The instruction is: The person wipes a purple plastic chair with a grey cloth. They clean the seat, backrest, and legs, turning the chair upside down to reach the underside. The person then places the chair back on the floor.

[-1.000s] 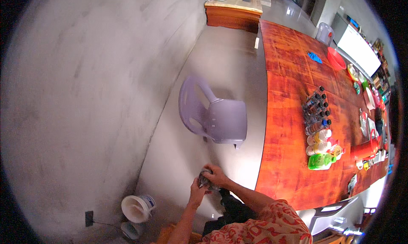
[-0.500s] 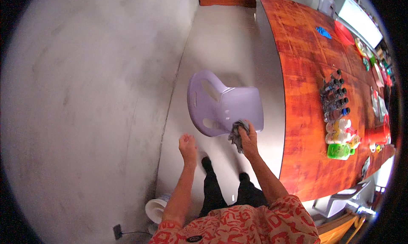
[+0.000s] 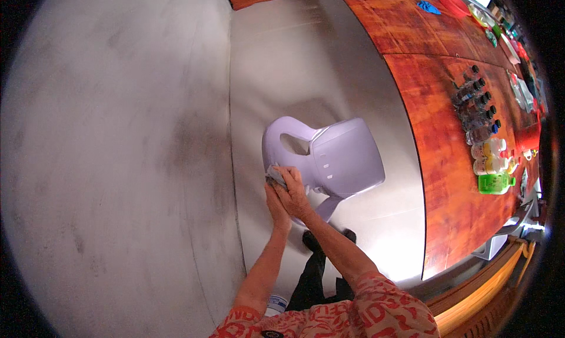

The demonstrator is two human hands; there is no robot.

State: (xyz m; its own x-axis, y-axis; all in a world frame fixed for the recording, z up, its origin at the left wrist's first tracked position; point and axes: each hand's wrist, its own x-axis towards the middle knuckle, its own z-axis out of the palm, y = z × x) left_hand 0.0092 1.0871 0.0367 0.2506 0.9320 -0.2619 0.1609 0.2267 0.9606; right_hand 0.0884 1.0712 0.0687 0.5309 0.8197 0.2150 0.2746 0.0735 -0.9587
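A light purple plastic chair (image 3: 353,155) stands in front of me, its cut-out backrest on the left and its seat on the right. A grey cloth (image 3: 276,177) is pressed to the backrest's edge, with my right hand (image 3: 293,191) closed on it. My left hand (image 3: 278,208) is right beside it, closed at the same edge of the chair; its fingers are partly covered by my right hand.
A reddish-brown table (image 3: 435,132) runs along the right, bearing several dark-capped bottles (image 3: 477,105), a green bottle (image 3: 494,183) and a blue cloth (image 3: 428,7). A grey wall (image 3: 118,150) rises on the left. Behind my legs sits a white bucket (image 3: 276,304).
My right hand has carried the cloth leftward from beside the seat to the backrest. My left hand has come to the backrest too. The chair has turned slightly in view.
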